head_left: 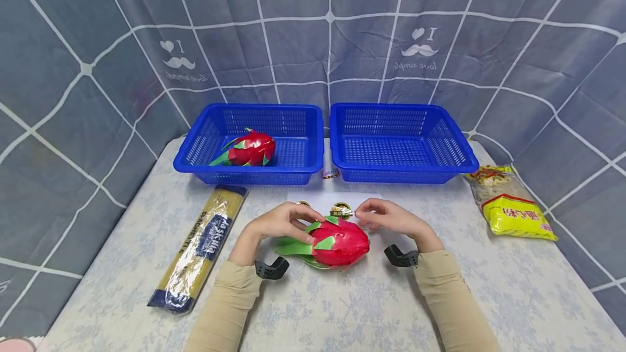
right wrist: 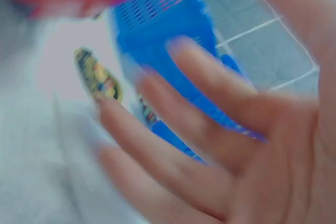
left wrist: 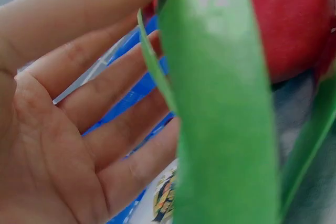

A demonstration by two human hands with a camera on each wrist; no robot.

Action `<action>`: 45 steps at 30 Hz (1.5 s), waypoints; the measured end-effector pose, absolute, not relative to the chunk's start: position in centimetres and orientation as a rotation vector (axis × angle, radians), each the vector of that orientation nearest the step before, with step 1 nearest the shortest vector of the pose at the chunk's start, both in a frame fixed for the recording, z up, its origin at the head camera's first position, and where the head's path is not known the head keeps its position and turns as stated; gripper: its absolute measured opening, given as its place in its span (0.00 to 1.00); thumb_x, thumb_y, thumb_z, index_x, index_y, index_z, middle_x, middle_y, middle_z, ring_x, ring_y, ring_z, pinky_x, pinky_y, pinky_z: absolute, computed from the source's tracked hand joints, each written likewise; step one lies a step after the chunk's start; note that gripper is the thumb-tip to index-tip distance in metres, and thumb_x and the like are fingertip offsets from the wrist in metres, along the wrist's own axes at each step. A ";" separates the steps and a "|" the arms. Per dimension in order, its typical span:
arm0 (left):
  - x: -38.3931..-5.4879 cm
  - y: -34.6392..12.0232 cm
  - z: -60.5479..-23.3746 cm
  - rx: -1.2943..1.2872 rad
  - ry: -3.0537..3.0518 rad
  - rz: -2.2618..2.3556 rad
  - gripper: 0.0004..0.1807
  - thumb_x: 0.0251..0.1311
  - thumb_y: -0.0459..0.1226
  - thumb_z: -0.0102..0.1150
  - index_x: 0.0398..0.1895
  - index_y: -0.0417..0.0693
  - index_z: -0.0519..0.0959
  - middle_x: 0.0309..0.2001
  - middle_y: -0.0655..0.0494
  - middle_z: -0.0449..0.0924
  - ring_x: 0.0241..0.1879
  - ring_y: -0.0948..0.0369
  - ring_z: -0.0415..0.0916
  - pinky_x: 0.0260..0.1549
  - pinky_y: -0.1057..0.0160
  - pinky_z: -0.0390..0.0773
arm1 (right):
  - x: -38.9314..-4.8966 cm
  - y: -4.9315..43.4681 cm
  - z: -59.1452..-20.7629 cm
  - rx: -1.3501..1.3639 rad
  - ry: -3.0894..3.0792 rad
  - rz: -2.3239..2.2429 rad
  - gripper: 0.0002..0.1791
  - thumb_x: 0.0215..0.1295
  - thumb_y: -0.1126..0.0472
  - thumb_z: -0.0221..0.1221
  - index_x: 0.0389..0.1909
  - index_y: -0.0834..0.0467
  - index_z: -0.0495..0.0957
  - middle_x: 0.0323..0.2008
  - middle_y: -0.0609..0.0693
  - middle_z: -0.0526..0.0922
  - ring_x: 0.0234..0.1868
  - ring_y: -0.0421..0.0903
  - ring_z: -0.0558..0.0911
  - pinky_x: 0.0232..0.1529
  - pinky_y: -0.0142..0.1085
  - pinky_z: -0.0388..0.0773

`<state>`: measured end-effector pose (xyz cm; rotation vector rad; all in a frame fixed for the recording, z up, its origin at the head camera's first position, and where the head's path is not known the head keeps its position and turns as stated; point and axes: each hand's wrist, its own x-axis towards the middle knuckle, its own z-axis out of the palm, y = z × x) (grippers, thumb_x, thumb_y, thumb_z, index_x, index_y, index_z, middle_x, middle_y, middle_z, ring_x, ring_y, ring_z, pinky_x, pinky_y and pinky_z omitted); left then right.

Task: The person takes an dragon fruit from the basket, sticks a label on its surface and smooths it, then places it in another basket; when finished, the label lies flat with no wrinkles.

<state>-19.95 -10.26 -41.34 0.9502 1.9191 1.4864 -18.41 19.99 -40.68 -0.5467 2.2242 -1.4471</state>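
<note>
While both hands sit near the middle of the desk (head_left: 122, 297), a red dragon fruit (head_left: 337, 242) with green leaf tips lies between them on the pale cloth. The left hand (head_left: 279, 222) rests over the fruit's leafy left end, its fingers (left wrist: 105, 98) loosely extended along the green leaves rather than curled round them. The right hand (head_left: 391, 217) hovers just beside the fruit's upper right, fingers (right wrist: 210, 108) spread and relaxed, gripping nothing; whether they touch the fruit cannot be told. Just behind the fruit a small patterned packet (head_left: 340, 211) lies on a white sheet (head_left: 313, 199). Further back, two blue baskets stand side by side near the far edge of the desk: the left basket (head_left: 195, 163) holds a second dragon fruit (head_left: 246, 149), and the right basket (head_left: 459, 164) shows only its mesh floor. A long pack of spaghetti (head_left: 200, 247) lies slantwise on the left, well apart from the hands, and a yellow and clear bag (head_left: 511, 205) lies close to the right edge. Bare cloth stretches along the near side of the desk, on both sides of the sleeves.
</note>
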 end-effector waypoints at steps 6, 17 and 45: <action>-20.4 -11.6 -41.3 0.840 1.967 1.592 0.20 0.56 0.30 0.62 0.52 0.31 0.74 0.50 0.33 0.75 0.52 0.46 0.74 0.50 0.57 0.75 | -19.5 19.2 -42.1 -0.394 2.440 -1.563 0.19 0.70 0.56 0.53 0.47 0.71 0.73 0.46 0.68 0.77 0.46 0.60 0.79 0.43 0.44 0.79; -21.2 -12.3 -42.8 0.645 2.167 1.637 0.20 0.63 0.33 0.55 0.56 0.30 0.71 0.52 0.37 0.75 0.53 0.50 0.73 0.52 0.55 0.72 | -20.2 18.3 -44.2 -0.471 2.451 -1.662 0.16 0.70 0.62 0.51 0.49 0.72 0.73 0.49 0.67 0.76 0.46 0.61 0.78 0.43 0.44 0.79; -21.3 -11.7 -43.6 0.633 2.286 1.616 0.19 0.63 0.33 0.55 0.53 0.27 0.72 0.50 0.36 0.76 0.52 0.46 0.73 0.54 0.53 0.70 | -20.6 17.9 -45.3 -0.500 2.785 -1.494 0.10 0.59 0.65 0.62 0.42 0.61 0.84 0.44 0.55 0.83 0.46 0.51 0.80 0.49 0.42 0.75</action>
